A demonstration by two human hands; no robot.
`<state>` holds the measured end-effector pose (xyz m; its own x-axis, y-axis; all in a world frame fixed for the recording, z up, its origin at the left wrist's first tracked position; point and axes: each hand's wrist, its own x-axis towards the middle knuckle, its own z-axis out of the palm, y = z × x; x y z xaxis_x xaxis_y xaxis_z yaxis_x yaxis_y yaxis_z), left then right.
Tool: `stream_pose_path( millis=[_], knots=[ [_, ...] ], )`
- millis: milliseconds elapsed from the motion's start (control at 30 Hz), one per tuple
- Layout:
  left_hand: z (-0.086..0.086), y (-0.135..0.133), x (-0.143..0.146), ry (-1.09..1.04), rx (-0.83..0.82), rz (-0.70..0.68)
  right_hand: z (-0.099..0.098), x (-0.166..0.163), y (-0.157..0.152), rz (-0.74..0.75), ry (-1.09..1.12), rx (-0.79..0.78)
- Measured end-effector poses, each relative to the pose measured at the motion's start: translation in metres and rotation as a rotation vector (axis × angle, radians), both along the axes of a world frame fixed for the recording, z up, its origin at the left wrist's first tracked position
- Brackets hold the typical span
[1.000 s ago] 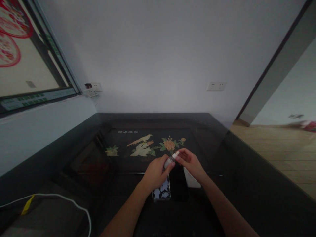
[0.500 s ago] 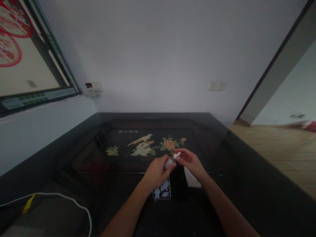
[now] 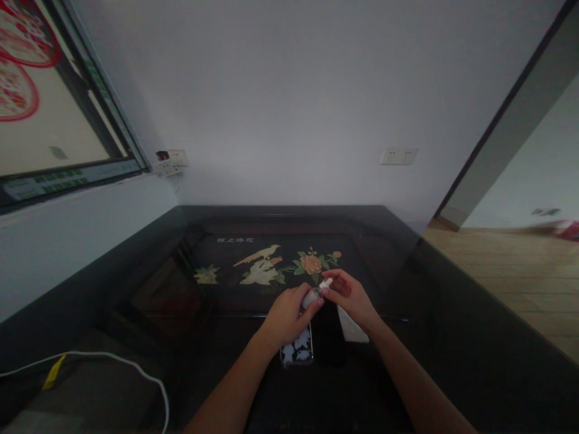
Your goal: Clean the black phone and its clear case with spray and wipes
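Observation:
My left hand (image 3: 288, 313) is wrapped round a small pale bottle (image 3: 310, 298), tilted with its top toward the upper right. A slim white nozzle top (image 3: 325, 283) sticks out of the bottle's neck. My right hand (image 3: 350, 297) has thumb and fingers closed at this white top. Below my left hand lies a phone case (image 3: 297, 351) with a pale leaf pattern on dark, partly covered by the hand. Beside it is a flat black rectangular thing (image 3: 329, 340), hard to tell from the table. A white sheet, paper or cloth (image 3: 353, 328), lies partly under my right wrist.
The glossy black table (image 3: 217, 374) bears an inlaid bird and flower picture (image 3: 265, 271). A white cable (image 3: 113, 357) with a yellow tag (image 3: 54, 372) curves at the lower left. Wall sockets (image 3: 398, 157) sit behind, and a window (image 3: 58, 102) is at the left.
Both hands and the bottle stay almost in place. My right hand and the white top have shifted very slightly up and to the right.

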<state>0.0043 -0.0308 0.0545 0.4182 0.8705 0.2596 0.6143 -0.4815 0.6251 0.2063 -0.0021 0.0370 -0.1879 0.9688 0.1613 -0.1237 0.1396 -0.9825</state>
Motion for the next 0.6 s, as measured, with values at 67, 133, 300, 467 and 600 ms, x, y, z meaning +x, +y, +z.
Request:
stream_pose_path(
  millis=[67,133,300,467,600],
  knots=[
    [-0.0015,0.0004,-0.0001,0.002,0.002,0.009,0.0010,0.0003,0.0001,-0.016,0.012,-0.021],
    [-0.0030,0.0008,-0.0003,-0.006,0.003,0.015,0.0034,0.0013,-0.0008,-0.003,0.045,-0.035],
    [-0.0044,0.0009,-0.0005,0.007,0.011,0.008,0.0059,0.0022,-0.0032,0.056,0.041,-0.004],
    [-0.0043,0.0006,0.0003,0.018,0.017,0.008,0.0035,-0.0002,-0.0023,-0.005,-0.016,-0.014],
    [-0.0038,0.0005,0.0001,0.013,0.018,0.013,0.0067,0.0012,-0.0027,-0.018,0.030,-0.039]
  ],
)
